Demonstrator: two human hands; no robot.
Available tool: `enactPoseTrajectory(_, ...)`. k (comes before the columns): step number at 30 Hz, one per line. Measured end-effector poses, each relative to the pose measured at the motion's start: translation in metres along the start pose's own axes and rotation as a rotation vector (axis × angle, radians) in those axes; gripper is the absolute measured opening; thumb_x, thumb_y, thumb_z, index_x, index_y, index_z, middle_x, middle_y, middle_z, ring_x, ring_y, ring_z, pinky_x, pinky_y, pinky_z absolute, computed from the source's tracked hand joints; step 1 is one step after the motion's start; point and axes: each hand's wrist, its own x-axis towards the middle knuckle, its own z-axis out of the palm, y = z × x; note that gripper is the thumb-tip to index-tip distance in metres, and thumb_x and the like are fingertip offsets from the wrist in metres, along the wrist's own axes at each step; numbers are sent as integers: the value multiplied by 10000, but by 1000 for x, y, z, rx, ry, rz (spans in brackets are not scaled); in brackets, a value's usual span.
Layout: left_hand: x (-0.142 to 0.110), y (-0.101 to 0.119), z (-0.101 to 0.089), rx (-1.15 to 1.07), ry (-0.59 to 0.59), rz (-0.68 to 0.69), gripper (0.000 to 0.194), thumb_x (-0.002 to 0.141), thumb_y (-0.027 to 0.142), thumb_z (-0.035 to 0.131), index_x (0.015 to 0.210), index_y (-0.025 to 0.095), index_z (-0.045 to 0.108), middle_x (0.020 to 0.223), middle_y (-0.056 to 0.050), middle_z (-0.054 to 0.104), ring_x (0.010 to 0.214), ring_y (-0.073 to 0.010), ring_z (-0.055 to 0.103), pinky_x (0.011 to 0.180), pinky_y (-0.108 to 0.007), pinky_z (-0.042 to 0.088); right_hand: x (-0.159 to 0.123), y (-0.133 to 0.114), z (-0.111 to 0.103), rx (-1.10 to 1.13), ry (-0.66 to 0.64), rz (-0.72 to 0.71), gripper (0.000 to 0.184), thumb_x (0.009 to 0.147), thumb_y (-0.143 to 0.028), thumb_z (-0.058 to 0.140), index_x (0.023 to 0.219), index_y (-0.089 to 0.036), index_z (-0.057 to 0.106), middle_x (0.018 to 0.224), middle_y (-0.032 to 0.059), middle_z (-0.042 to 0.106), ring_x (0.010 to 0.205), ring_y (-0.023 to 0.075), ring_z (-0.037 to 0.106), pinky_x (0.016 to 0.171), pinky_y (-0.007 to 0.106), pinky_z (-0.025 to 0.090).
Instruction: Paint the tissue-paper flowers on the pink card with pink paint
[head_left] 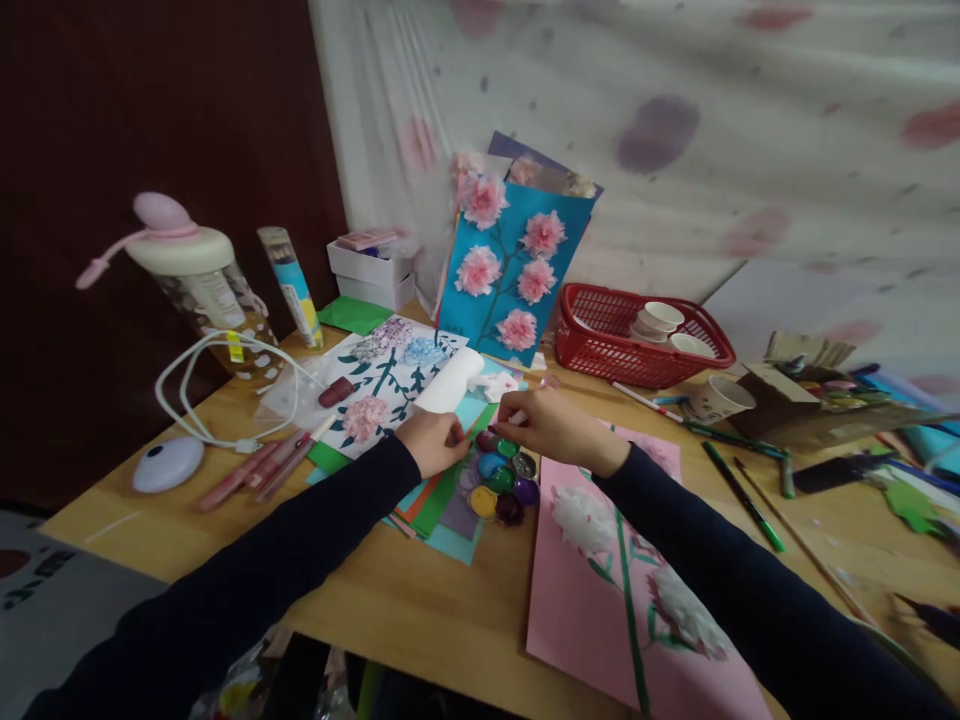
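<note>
My left hand (433, 445) is closed, its fingers curled, just left of a cluster of small round paint pots (496, 478). Whatever it may hold is hidden. The fingers of my right hand (555, 428) are pinched together at the back edge of the pots; what is between them is too small to make out. The pots hold blue, green, yellow, purple and dark paint. Colored paper sheets (459, 530) lie under them. Behind my hands are a white paper roll (450, 382) and a crumpled white tissue (496, 386). A pink sheet with white paper flowers (555, 600) lies under my right forearm.
A blue flower picture (465, 310) leans against the curtain. Beside it stands a red basket (600, 350) with paper cups. A tumbler (217, 290), a cable (169, 385) and pink pens (251, 468) are at left. Brushes, a green marker (742, 497) and a cardboard box (780, 395) lie at right.
</note>
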Motion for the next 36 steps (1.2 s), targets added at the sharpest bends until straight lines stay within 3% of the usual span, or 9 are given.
enactPoseTrajectory(4, 1, -2, 3, -8, 2, 11, 216, 888, 356, 564, 870, 148, 622, 696, 9, 609, 622, -134, 572, 635, -283, 451, -2, 0, -2, -44, -2, -1, 172, 766, -201, 648, 915, -149, 578, 728, 38, 665, 651, 142, 587, 572, 224, 362)
enactPoseTrajectory(8, 3, -6, 7, -15, -11, 22, 264, 903, 399, 564, 877, 139, 607, 757, 7, 606, 642, -123, 569, 657, -297, 475, -4, -1, -3, 19, 4, 1, 67, 778, -146, 607, 830, -157, 567, 728, 34, 670, 655, 134, 599, 588, 219, 384)
enactPoseTrajectory(12, 4, -7, 8, -36, 18, 19, 228, 863, 374, 567, 810, 161, 630, 596, 34, 567, 548, -131, 529, 550, -255, 352, -4, -2, 1, 163, 82, 40, 31, 782, -160, 607, 784, -167, 577, 715, 22, 680, 643, 129, 625, 571, 209, 404)
enactPoseTrajectory(16, 3, -5, 6, -43, 26, 12, 221, 854, 362, 555, 786, 168, 637, 527, 40, 538, 512, -129, 513, 508, -254, 284, -5, -3, 8, 114, 145, 73, 62, 792, -204, 631, 778, -166, 585, 686, 28, 685, 629, 138, 635, 560, 214, 396)
enactPoseTrajectory(20, 3, -3, 4, -9, -6, 13, 217, 883, 355, 564, 829, 154, 627, 645, 26, 586, 580, -124, 550, 575, -253, 398, -5, -4, 10, -49, 122, 102, 166, 825, -304, 639, 755, -157, 610, 694, 63, 691, 630, 158, 635, 535, 231, 351)
enactPoseTrajectory(24, 3, -3, 6, 32, -46, 2, 248, 925, 369, 548, 956, 131, 611, 866, -23, 634, 743, -142, 615, 711, -330, 517, -3, -5, 8, -239, 130, 176, 307, 831, -435, 624, 725, -148, 636, 679, 102, 691, 661, 208, 639, 521, 265, 305)
enactPoseTrajectory(27, 3, -2, 7, 53, -63, -9, 252, 929, 359, 547, 1022, 132, 605, 953, -44, 639, 809, -158, 630, 741, -350, 535, -2, -3, 6, -228, 154, 210, 357, 847, -471, 591, 674, -161, 632, 617, 79, 678, 630, 194, 630, 525, 264, 309)
enactPoseTrajectory(31, 3, -2, 6, 72, -66, -16, 250, 930, 354, 548, 1029, 132, 604, 954, -44, 641, 810, -158, 633, 744, -352, 538, -1, -3, 5, -136, 219, 212, 365, 865, -454, 575, 636, -173, 621, 596, 47, 673, 588, 150, 614, 555, 244, 342)
enactPoseTrajectory(36, 4, -2, 5, 85, -59, -20, 243, 932, 357, 543, 986, 130, 612, 891, -30, 643, 779, -152, 632, 741, -350, 533, -1, -4, 8, -176, 229, 206, 325, 841, -447, 608, 666, -174, 630, 659, 69, 694, 651, 174, 629, 550, 251, 323)
